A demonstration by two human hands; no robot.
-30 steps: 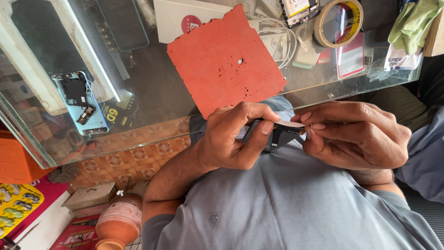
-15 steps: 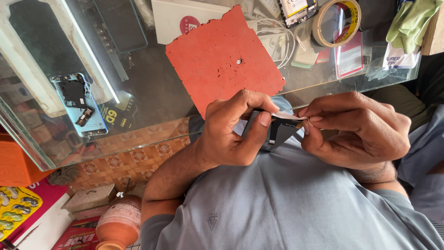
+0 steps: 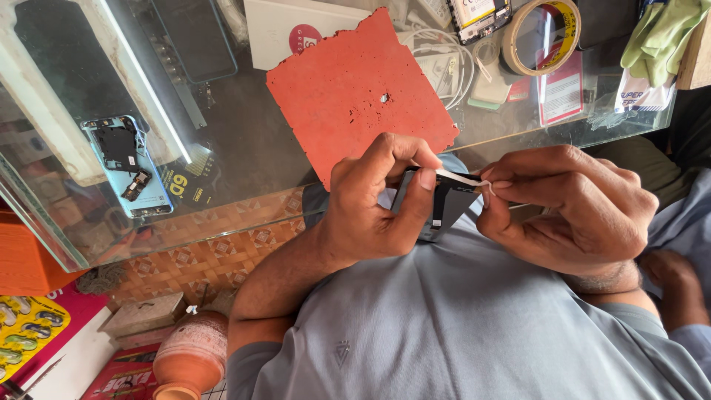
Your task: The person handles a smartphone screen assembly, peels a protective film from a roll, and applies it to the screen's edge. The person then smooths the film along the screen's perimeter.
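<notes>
In the head view, a thin dark phone panel (image 3: 438, 204) is held over the lap, below the glass table (image 3: 244, 148). It is pinched by the left hand (image 3: 374, 204); a white strip (image 3: 463, 178) is pinched by the right hand (image 3: 570, 211). The panel is judged light, stiff, fragile, best gripped at its edges.

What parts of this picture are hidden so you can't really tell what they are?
Head view, the only one:
- The dark flat part held between both hands: the left hand and right hand cover most of it, so its kind is unclear.
- The white strip pinched at its top edge: too thin to identify.
- The tape roll: cut off by the top edge.
- The clay pot: cut off by the bottom edge.
</notes>
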